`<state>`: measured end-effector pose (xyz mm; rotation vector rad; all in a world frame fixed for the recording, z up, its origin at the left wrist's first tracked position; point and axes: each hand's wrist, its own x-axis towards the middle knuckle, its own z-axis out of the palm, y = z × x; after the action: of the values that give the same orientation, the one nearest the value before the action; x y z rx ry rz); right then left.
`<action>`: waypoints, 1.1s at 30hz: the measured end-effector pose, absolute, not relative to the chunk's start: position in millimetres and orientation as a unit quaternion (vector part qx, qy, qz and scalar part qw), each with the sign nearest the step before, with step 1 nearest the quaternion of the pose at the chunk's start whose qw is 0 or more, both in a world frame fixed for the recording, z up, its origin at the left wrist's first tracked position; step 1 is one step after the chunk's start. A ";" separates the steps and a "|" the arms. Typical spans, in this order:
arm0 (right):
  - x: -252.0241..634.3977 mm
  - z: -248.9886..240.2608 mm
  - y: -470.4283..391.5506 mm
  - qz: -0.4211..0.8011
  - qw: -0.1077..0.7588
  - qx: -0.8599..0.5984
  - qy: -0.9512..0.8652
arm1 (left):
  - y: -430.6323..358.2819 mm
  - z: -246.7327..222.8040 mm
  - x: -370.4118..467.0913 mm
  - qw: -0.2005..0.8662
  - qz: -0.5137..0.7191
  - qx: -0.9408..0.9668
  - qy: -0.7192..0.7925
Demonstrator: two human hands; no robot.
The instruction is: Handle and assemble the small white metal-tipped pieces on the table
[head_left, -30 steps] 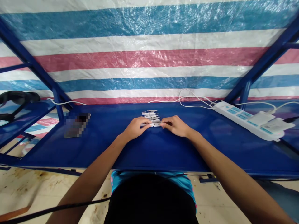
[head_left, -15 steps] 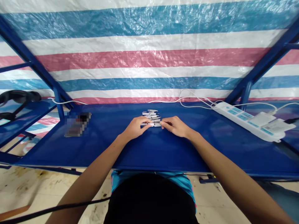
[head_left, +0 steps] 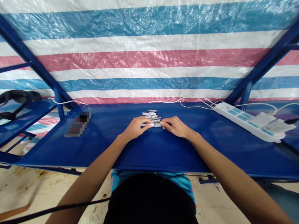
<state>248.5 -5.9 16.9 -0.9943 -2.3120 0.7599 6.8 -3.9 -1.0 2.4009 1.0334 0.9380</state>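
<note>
Several white and grey pens (head_left: 153,114) lie side by side on the blue table (head_left: 149,149), crosswise in front of me. The nearest one, a pale pen (head_left: 157,125), runs between my two hands. At its left end my left hand (head_left: 135,127) is closed, with thumb and fingers pinching it. My right hand (head_left: 175,126) holds the right end of the same pen between thumb and fingertips. Fingers hide both ends of this pen and parts of its neighbours.
A white power strip (head_left: 240,116) with chargers and white cables sits at the right. On the left of the table lies a pixelated, phone-like object (head_left: 78,124). Blue frame posts (head_left: 59,102) stand at both sides, before a striped tarp (head_left: 149,59).
</note>
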 end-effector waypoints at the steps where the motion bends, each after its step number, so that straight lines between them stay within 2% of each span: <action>1: 248.5 16.4 -5.7 0.279 0.252 -0.365 -0.852 | -3.7 -1.3 6.7 0.177 0.335 0.852 0.362; 15: 249.1 11.1 -2.3 0.280 0.237 -0.364 -0.856 | -4.5 -0.5 7.0 0.172 0.342 0.853 0.355; 24: 252.2 8.4 -2.9 0.293 0.289 -0.376 -0.830 | -5.1 -1.6 5.6 0.182 0.329 0.847 0.376; 33: 249.7 9.8 -1.3 0.272 0.255 -0.365 -0.853 | -2.0 -3.8 5.7 0.175 0.337 0.849 0.368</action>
<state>249.7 -1.3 9.8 -0.9899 -2.3173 0.7385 5.7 -2.0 -3.8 2.4060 1.0417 0.9535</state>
